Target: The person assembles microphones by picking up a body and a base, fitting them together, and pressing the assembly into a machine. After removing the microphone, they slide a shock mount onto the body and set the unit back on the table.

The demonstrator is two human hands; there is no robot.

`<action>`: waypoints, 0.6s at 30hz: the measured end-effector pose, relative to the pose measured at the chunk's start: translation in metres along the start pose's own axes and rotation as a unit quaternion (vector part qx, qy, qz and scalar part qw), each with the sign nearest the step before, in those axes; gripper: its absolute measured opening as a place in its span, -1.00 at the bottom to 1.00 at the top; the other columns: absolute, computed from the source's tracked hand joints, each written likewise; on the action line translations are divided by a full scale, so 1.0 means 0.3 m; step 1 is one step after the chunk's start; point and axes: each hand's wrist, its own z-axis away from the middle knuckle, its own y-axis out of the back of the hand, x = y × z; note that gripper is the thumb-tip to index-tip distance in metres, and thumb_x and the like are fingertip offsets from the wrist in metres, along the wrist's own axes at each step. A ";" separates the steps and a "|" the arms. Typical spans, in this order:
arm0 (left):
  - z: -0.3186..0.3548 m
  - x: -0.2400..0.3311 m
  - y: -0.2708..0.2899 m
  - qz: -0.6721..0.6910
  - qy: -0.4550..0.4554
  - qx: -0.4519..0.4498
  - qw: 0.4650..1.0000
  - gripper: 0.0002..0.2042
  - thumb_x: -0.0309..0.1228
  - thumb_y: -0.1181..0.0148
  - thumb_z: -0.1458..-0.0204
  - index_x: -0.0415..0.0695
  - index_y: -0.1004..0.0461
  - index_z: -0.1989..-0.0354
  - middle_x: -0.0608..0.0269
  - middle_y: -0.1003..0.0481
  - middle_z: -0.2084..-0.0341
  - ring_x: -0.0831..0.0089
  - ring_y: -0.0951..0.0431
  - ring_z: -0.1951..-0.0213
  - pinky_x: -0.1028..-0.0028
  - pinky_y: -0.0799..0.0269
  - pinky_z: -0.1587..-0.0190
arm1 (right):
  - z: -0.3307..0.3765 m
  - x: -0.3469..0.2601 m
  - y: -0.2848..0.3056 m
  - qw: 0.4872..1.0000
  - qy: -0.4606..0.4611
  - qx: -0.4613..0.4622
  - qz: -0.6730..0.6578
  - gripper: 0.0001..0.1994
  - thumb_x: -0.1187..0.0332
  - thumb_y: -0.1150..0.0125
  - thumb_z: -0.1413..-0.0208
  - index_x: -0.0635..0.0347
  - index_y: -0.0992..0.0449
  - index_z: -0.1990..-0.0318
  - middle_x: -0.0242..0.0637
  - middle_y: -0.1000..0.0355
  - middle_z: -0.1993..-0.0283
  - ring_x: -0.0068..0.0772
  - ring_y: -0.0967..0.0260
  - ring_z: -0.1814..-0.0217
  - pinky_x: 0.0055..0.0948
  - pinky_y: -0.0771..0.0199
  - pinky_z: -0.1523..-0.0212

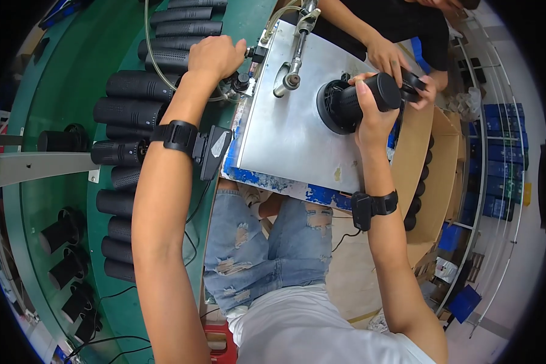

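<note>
My right hand (376, 118) is wrapped round a black cylinder with a wide round base (338, 109), tilted over the metal plate (279, 142). The open side of that base faces left, and loose black wires show inside it. At the upper left, my left hand (217, 57) is closed, its fingers curled out of sight and its thumb side beside a small black air fitting (258, 54) at the plate's edge. What it grips, if anything, is hidden. Black straps with small boxes sit on both of my forearms.
Black ribbed cylinders (130, 112) lie in a row on the green bench. A metal air-cylinder arm (294, 67) stands over the plate. Across from me, another person's hands hold a black ring (411, 86). A cardboard box (446, 142) with black parts stands at right.
</note>
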 end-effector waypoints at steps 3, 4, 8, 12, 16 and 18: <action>0.033 0.009 -0.010 -0.004 -0.014 0.009 1.000 -0.49 -0.01 0.13 -0.12 -0.24 -0.57 0.22 -0.13 -0.54 0.19 -0.01 -0.52 0.08 0.13 -0.39 0.00 | -0.006 0.016 0.018 1.000 0.013 -0.026 -0.010 -0.75 0.45 -0.26 0.00 0.33 -0.41 0.18 -0.24 -0.43 0.25 -0.41 -0.42 0.18 -0.44 -0.37 0.05; 0.039 0.002 -0.017 -0.001 -0.013 0.022 1.000 -0.49 -0.01 0.12 -0.11 -0.25 -0.56 0.22 -0.14 -0.54 0.20 -0.01 -0.52 0.09 0.13 -0.39 0.00 | -0.002 0.018 0.013 1.000 0.011 -0.024 -0.014 -0.75 0.45 -0.26 0.00 0.33 -0.42 0.18 -0.24 -0.43 0.25 -0.42 -0.42 0.18 -0.43 -0.37 0.04; 0.012 -0.056 0.001 0.095 -0.009 -0.043 0.995 -0.43 0.04 0.12 -0.10 -0.24 -0.47 0.01 -0.17 -0.47 0.07 0.00 -0.44 -0.04 0.17 -0.31 -0.11 | -0.013 0.005 0.004 1.000 0.011 -0.026 -0.013 -0.74 0.41 -0.29 0.00 0.33 -0.42 0.18 -0.20 -0.45 0.22 -0.43 -0.42 0.15 -0.45 -0.36 0.03; 0.141 -0.076 0.031 0.188 -0.060 0.192 0.961 -0.52 -0.12 0.05 -0.14 -0.25 -0.39 -0.07 -0.11 -0.41 -0.04 -0.01 -0.37 -0.10 0.18 -0.26 -0.14 | -0.063 -0.124 0.028 0.996 0.036 0.035 0.071 -0.76 0.34 -0.32 -0.01 0.33 -0.47 0.27 -0.27 -0.47 0.28 -0.49 -0.42 0.25 -0.51 -0.40 0.12; 0.539 0.185 0.324 0.409 -0.151 0.258 0.862 -0.56 -0.34 -0.20 -0.01 -0.25 -0.37 -0.07 0.01 -0.44 0.00 0.16 -0.45 -0.03 0.33 -0.29 -0.12 | -0.084 -0.544 0.089 0.986 0.083 0.044 -0.138 -0.62 0.12 -0.19 -0.12 0.33 -0.42 0.17 -0.26 -0.45 0.27 -0.43 -0.42 0.29 -0.40 -0.49 0.19; 0.696 0.263 0.345 0.378 -0.252 0.230 0.861 -0.26 -0.33 -0.39 0.20 -0.23 -0.22 -0.22 -0.05 -0.28 -0.16 0.09 -0.28 -0.19 0.27 -0.17 -0.23 | -0.053 -0.602 0.019 0.988 0.016 -0.088 -0.124 -0.55 0.06 -0.13 -0.17 0.32 -0.34 0.05 -0.19 -0.43 0.14 -0.37 -0.41 0.15 -0.37 -0.50 0.19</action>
